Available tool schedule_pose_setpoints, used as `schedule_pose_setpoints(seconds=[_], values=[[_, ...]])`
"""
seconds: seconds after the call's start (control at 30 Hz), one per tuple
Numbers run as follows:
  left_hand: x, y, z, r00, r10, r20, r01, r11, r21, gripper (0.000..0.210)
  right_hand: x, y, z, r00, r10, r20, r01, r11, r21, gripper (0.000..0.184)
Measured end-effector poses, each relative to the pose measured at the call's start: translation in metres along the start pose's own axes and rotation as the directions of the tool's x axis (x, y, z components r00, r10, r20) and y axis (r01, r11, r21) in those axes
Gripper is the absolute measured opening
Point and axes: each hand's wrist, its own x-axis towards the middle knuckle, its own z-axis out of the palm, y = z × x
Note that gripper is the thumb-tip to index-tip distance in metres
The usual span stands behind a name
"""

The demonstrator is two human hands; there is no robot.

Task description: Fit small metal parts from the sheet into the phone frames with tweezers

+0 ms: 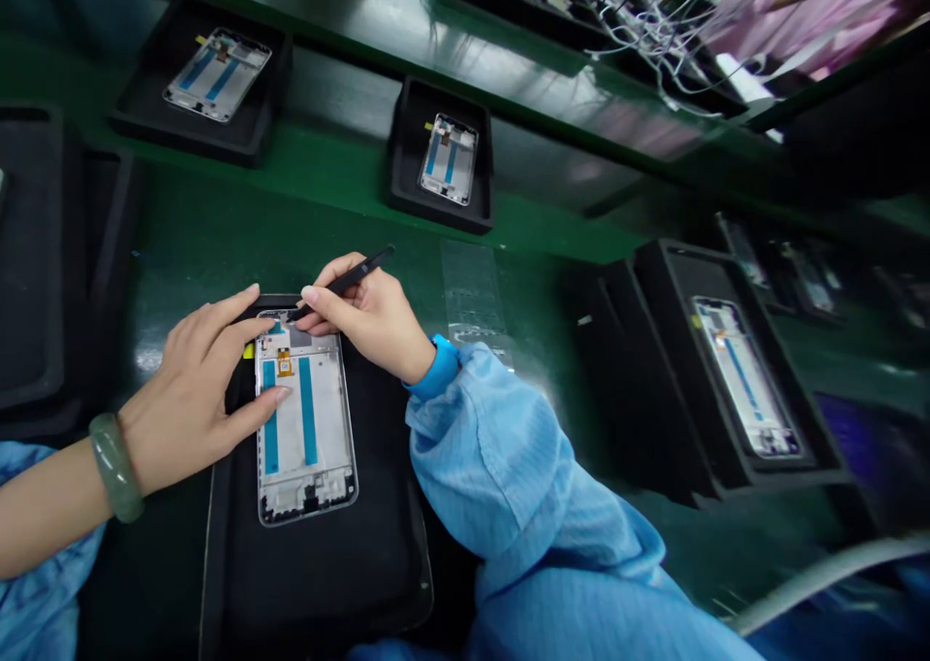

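Note:
A phone frame (326, 409) with two blue strips and an orange flex connector (285, 362) lies on a black tray (320, 574) in front of me. My left hand (210, 370) rests over its left side, fingers spread, with the thumb on the metal plate and a fingertip near the top edge. In my right hand (374, 317) is a pair of black tweezers (356, 271), held like a pen. Their tip points at the top of the frame, partly hidden by my fingers. A yellow tab (249, 350) sticks out at the frame's left edge.
Two black trays at the back hold similar phone frames (218, 75) (449, 159). Stacked black trays (675, 370) stand at the right, the top one holding another frame. More trays (33, 254) sit at the left. White cables (654, 31) tangle on the shelf above.

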Motion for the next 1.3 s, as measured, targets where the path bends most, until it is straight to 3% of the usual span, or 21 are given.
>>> schedule_pose_setpoints(seconds=[0.2,0.4,0.6,0.93,1.3], values=[[0.000,-0.003,-0.002,0.998,0.064,0.014,-0.065,0.995,0.075,0.047,-0.001,0.003,0.000,0.999,-0.043,-0.004,0.042,0.995,-0.087,0.034],[0.006,0.001,-0.011,0.992,0.097,0.080,-0.110,0.979,0.173,0.048,-0.006,0.002,0.000,0.986,-0.165,0.022,0.164,0.938,-0.307,0.029],[0.007,0.002,-0.009,0.994,0.089,0.058,-0.098,0.980,0.171,0.047,-0.003,-0.001,-0.003,0.970,-0.206,-0.132,0.189,0.973,-0.131,0.036],[0.003,-0.002,-0.002,0.997,0.052,0.048,-0.058,0.989,0.133,0.055,-0.005,-0.005,-0.002,0.962,-0.268,0.052,0.260,0.843,-0.471,0.016],[0.003,-0.003,-0.001,0.997,0.077,0.026,-0.079,0.990,0.118,0.054,-0.005,-0.003,-0.001,0.943,-0.320,0.092,0.320,0.794,-0.518,0.012]])
